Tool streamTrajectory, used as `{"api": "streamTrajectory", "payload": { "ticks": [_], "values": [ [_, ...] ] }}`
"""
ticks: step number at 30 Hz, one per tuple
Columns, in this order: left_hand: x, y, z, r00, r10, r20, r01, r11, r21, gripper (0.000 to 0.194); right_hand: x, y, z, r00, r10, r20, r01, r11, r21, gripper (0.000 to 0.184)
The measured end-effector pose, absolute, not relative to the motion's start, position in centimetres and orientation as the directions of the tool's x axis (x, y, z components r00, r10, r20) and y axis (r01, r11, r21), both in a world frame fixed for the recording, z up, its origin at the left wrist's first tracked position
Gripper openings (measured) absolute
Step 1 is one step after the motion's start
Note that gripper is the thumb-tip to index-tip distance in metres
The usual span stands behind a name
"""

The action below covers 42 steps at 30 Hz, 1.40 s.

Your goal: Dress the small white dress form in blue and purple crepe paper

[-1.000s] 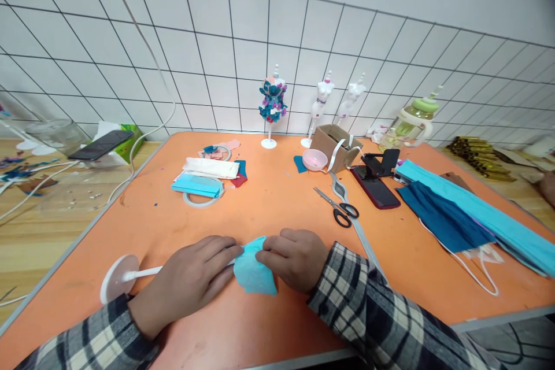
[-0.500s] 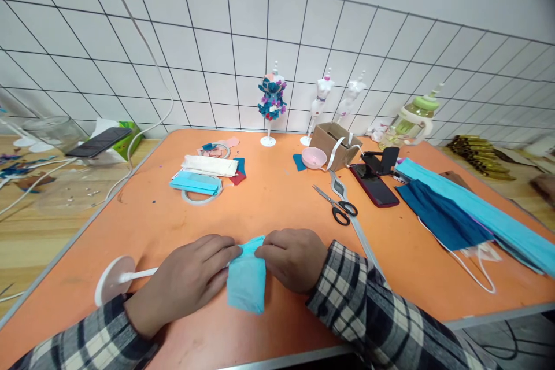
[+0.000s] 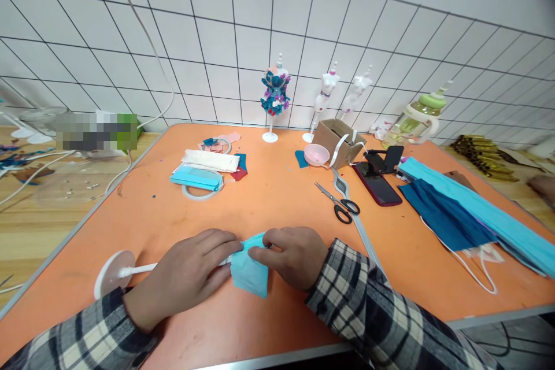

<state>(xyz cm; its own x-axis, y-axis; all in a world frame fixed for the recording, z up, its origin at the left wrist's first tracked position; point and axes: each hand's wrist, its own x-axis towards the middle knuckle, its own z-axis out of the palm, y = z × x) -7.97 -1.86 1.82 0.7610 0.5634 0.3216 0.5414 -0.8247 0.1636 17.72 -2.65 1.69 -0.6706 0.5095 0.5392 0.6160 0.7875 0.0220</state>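
A small white doll dress form [image 3: 141, 269] lies on its side near the table's front, its pole and round base sticking out to the left. My left hand [image 3: 193, 269] is closed over its body, which is mostly hidden under the fingers. At the fingertips sits a piece of light blue nonwoven cloth [image 3: 250, 275], wrapped against the form's far end with a loose flap hanging toward me. My right hand [image 3: 295, 255] pinches the upper right edge of this cloth between thumb and fingers. Both hands rest low over the orange table [image 3: 277, 324].
Black-handled scissors [image 3: 340, 205] lie on a grey strip [image 3: 366, 240] beyond my right hand. Folded fabrics [image 3: 197, 178] are at the back left. Behind stand a decorated dress form [image 3: 275, 92], a pink bowl [image 3: 316, 155], a cardboard box [image 3: 336, 139] and a phone [image 3: 377, 184]. Blue cloth [image 3: 446, 214] lies right.
The cloth's loose flap swung down and left, then lifted slightly back. My right fingers shifted a little on its edge. My left hand has stayed on the dress form.
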Motion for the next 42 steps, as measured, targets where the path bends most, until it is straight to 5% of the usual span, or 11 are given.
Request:
{"api": "streamTrajectory", "payload": {
  "ticks": [20, 29, 36, 42],
  "values": [
    [-8.2, -1.6, 2.0, 0.767, 0.556, 0.320, 0.521, -0.831, 0.195, 0.028, 17.1, -3.1, 2.8, -0.686, 0.624, 0.374, 0.680, 0.732, 0.027, 0.016],
    [-8.4, -1.6, 2.0, 0.812, 0.478, 0.335, 0.484, -0.872, 0.071, 0.022, 17.2, -3.0, 3.0, -0.697, 0.647, 0.311, 0.683, 0.730, 0.012, 0.015],
    [-8.4, -1.5, 2.1, 0.778, 0.520, 0.352, 0.504, -0.851, 0.144, 0.024, 17.8, -2.8, 2.4, -0.709, 0.475, 0.521, 0.579, 0.814, 0.046, 0.022],
    [-8.4, -1.4, 2.2, 0.765, 0.547, 0.339, 0.523, -0.836, 0.167, 0.024, 17.8, -2.6, 2.0, -0.732, 0.421, 0.535, 0.541, 0.837, 0.081, 0.017]
  ]
}}
